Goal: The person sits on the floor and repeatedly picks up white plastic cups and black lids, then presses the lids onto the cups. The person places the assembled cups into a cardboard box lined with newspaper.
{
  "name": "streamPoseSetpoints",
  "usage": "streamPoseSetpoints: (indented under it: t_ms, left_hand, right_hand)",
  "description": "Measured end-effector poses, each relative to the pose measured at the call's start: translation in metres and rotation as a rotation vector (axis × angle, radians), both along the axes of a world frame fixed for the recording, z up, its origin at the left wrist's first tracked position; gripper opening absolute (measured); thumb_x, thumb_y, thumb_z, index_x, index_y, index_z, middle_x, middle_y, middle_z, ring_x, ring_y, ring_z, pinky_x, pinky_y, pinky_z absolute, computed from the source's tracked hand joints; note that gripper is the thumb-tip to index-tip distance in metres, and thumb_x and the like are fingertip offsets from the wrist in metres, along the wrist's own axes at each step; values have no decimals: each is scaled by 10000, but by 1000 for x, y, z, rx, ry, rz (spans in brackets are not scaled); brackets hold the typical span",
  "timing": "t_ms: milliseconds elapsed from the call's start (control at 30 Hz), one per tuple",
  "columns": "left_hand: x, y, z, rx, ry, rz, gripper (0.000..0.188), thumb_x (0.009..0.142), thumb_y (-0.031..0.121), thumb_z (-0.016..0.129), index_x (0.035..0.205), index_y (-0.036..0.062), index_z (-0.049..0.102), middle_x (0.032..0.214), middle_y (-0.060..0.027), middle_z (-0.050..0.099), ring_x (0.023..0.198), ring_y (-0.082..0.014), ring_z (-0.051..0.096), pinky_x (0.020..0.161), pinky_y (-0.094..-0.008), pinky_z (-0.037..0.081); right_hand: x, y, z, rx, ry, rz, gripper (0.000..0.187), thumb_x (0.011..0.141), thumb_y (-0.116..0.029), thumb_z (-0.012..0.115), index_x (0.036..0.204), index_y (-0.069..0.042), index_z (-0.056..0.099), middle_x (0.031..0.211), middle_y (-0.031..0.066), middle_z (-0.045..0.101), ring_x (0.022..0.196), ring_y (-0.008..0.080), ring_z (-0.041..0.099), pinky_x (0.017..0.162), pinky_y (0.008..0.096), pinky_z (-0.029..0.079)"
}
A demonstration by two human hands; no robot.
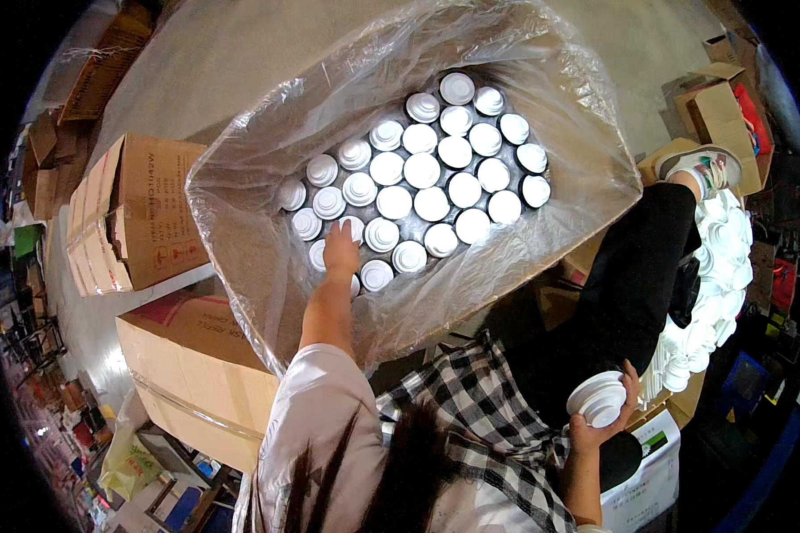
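My left hand point(340, 250) reaches into a large cardboard box point(267, 160) lined with clear plastic film. Its fingers are closed at the edge of a white round plastic piece point(354, 226) in the near-left part of the box; the grip is partly hidden. Around it, similar white round pieces stand upright in rows, some with a stepped top like this one point(381, 234), others with a flat top like this one point(431, 204). At the lower right, outside the box, my right hand point(629, 404) grips white stepped round plastic pieces point(598, 400), seemingly a short stack, with the thumb and fingers around the rim.
A heap of white plastic pieces point(716, 275) fills a carton by my right leg point(636, 284). Closed cardboard boxes point(160, 204) stand left of the lined box, one of them point(196, 364) nearer to me. An opened carton point(724, 120) lies at the far right.
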State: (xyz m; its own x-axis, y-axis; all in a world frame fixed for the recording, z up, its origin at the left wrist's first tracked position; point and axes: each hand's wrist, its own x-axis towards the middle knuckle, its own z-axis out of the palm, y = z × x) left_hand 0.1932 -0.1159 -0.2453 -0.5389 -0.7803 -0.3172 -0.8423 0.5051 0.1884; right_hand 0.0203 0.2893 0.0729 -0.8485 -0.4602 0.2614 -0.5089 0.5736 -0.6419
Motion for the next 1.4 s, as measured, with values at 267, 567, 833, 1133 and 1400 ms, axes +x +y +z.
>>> streamPoseSetpoints:
  t_ms: [267, 567, 833, 1133, 1400]
  left_hand:
    - [-6, 8, 6, -39, 70, 147, 516, 681, 165, 714, 1134, 93, 478, 1147, -150, 446, 1054, -347, 456, 826, -421, 432]
    - [-15, 15, 0, -157, -33, -599, 479, 816, 82, 447, 1288, 132, 383, 1308, -124, 393, 1182, -292, 392, 955, -432, 332]
    - [-12, 10, 7, -65, -173, -591, 673, 799, 253, 575, 1369, 113, 245, 1383, -30, 344, 1298, -271, 265, 1057, -509, 138]
    - [-58, 29, 10, -22, -420, -321, 738, 710, 350, 679, 1338, 208, 318, 1345, -55, 391, 1295, -268, 259, 1052, -508, 135]
    - [-49, 36, -15, -11, -395, -251, 873, 739, 440, 625, 1401, 159, 130, 1448, -94, 182, 1341, -259, 144, 1057, -519, 79]
  right_hand:
    - [-2, -5, 1, -10, -9, -20, 815, 616, -589, 657, 1178, -48, 425, 1204, 227, 449, 1109, 345, 441, 939, 451, 329]
    - [1, -5, 1, -16, -11, -22, 816, 626, -589, 655, 1187, -46, 420, 1201, 227, 451, 1103, 346, 443, 939, 457, 325]
    - [1, -2, -1, -53, -28, -14, 810, 622, -547, 684, 1201, -47, 416, 1211, 215, 449, 1107, 341, 442, 937, 450, 332]
    - [-1, 0, -1, -70, -55, 16, 805, 584, -485, 712, 1203, -56, 426, 1212, 205, 453, 1112, 331, 444, 941, 436, 332]
    - [-1, -6, 0, -97, -72, -4, 806, 598, -527, 707, 1191, -49, 444, 1207, 211, 454, 1104, 333, 446, 935, 431, 333]
